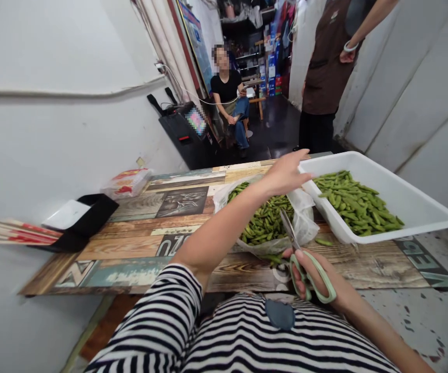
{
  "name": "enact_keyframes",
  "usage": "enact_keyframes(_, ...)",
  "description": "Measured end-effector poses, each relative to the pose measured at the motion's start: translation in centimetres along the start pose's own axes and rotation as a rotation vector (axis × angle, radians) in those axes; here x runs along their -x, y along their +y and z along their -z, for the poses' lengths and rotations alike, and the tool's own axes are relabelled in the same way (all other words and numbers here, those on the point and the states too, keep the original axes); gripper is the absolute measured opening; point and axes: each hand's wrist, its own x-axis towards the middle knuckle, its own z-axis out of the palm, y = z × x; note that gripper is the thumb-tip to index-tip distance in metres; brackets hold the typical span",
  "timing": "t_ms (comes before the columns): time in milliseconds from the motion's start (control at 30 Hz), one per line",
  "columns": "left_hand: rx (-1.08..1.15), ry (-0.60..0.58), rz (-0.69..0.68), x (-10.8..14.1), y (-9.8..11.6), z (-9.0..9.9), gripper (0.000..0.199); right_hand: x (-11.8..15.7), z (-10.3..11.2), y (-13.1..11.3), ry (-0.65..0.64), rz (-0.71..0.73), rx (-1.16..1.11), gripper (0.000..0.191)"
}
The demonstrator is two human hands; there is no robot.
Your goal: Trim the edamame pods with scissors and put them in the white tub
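Observation:
My left hand (pixel 288 173) stretches across the bag to the near left rim of a white plastic tray (pixel 414 191). Its fingers are spread and nothing shows in them; whether they touch the rim I cannot tell. Green edamame pods (pixel 360 204) lie heaped in the tray. More pods (pixel 265 223) fill an open clear plastic bag (pixel 305 207), partly hidden under my left forearm. My right hand (pixel 311 267) grips scissors (pixel 327 290) by their pale green handles, blades pointing up toward the bag. A single pod (pixel 324 242) rests on the table between bag and tray.
The table (pixel 130 243) has a patchwork wood-pattern top. At its left stand a black holder (pixel 92 217) with paper-wrapped chopsticks (pixel 25 233) and a plastic-wrapped packet (pixel 126 182). Beyond are a black speaker-like device (pixel 187 129), a seated person (pixel 226 88) and a standing person (pixel 325 62).

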Motion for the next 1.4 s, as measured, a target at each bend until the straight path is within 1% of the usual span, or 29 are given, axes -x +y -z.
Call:
enact_keyframes(33,-0.113,-0.004,-0.007,0.5,-0.4,0.9,0.033,0.0,0.3,0.1,0.001,0.003,0.001,0.049)
enact_keyframes(67,-0.229,-0.035,0.007,1.4,-1.0,1.9,0.028,0.0,0.6,0.1,0.005,0.003,0.008,0.049)
enact_keyframes(100,-0.350,-0.094,0.043,2.4,-1.9,2.8,0.023,-0.1,0.8,0.2,0.006,0.001,0.019,0.048)
enact_keyframes(167,-0.583,-0.269,0.126,4.7,-4.0,4.3,0.016,-0.3,1.0,0.2,-0.009,-0.004,0.050,0.047)
enact_keyframes(233,-0.712,-0.406,0.124,6.5,-6.2,5.1,0.019,-0.6,1.0,0.2,-0.039,-0.002,0.072,0.047)
enact_keyframes(267,-0.723,-0.444,0.102,7.2,-7.3,5.2,0.022,-0.7,0.9,0.1,-0.053,0.000,0.077,0.047)
enact_keyframes(333,-0.673,-0.443,0.045,7.9,-8.7,5.1,0.021,-0.9,0.7,0.1,-0.067,-0.004,0.074,0.047)
enact_keyframes(400,-0.555,-0.398,0.008,8.2,-9.2,4.8,0.015,-0.9,0.6,0.1,-0.068,-0.013,0.070,0.046)
enact_keyframes(467,-0.376,-0.351,0.024,8.4,-8.7,4.2,0.015,-0.8,0.7,0.1,-0.063,-0.011,0.071,0.044)
enact_keyframes(567,-0.057,-0.279,0.129,9.1,-7.2,2.9,0.020,-0.5,0.9,-0.1,-0.061,0.042,0.116,0.043)
enact_keyframes(633,0.083,-0.235,0.176,9.7,-6.2,2.0,0.022,-0.3,0.9,-0.4,-0.069,0.083,0.174,0.042)
enact_keyframes(733,0.132,-0.208,0.199,10.5,-5.3,1.0,0.022,-0.3,0.7,-0.7,-0.085,0.104,0.214,0.043)
enact_keyframes(800,0.117,-0.223,0.212,10.8,-5.0,0.7,0.022,-0.4,0.6,-0.7,-0.086,0.102,0.214,0.043)
enact_keyframes(900,0.080,-0.248,0.225,11.0,-4.8,0.6,0.021,-0.7,0.6,-0.6,-0.079,0.104,0.263,0.042)
enact_keyframes(1033,0.029,-0.242,0.229,11.1,-4.8,0.6,0.021,-0.8,0.7,-0.5,-0.064,0.121,0.337,0.041)
enact_keyframes(1133,0.030,-0.249,0.246,11.2,-5.0,0.6,0.021,-0.9,0.6,-0.2,-0.064,0.123,0.327,0.041)
enact_keyframes(1200,0.061,-0.249,0.289,11.3,-5.1,0.6,0.019,-1.1,0.5,0.4,-0.044,0.079,0.295,0.043)
enact_keyframes(1300,0.196,-0.189,0.389,11.3,-5.2,0.6,0.015,-1.4,0.3,1.0,-0.004,0.001,0.235,0.043)
enact_keyframes(1333,0.293,-0.150,0.429,11.3,-5.2,0.6,0.016,-1.4,0.2,1.0,-0.002,-0.001,0.217,0.043)
enact_keyframes(1400,0.557,-0.077,0.508,11.2,-5.2,0.6,0.022,-1.2,0.0,0.5,-0.017,0.031,0.168,0.044)
